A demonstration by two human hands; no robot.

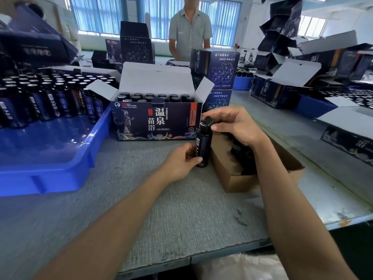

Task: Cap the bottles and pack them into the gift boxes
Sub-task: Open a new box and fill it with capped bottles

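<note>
On the counter [153, 190], the left hand [181, 160] grips a dark bottle [203, 144] upright; the right hand [232, 126] pinches a tilted black cap [209, 121] at its mouth.

I read the bottle [203, 144] as dark and glossy, glass or hard plastic, can't tell which, w/ a smooth printed label. The cap [209, 121] looks like black plastic, matt. The gift box [157, 120] is printed card, dark blue w/ a slight sheen & metallic-looking line art; its flap insides are plain white, matt. The tray [50, 158] is blue plastic, smooth, v. glossy, full of reflections. The spare bottles [40, 102] are shiny, tops silvery, foil-like. The desk [161, 199] has a grey cloth-like cover, rough weave, matt. The carton [242, 180] is brown cardboard, matt, raw edges. The bag [242, 267] is whitish crinkled plastic film.
</note>
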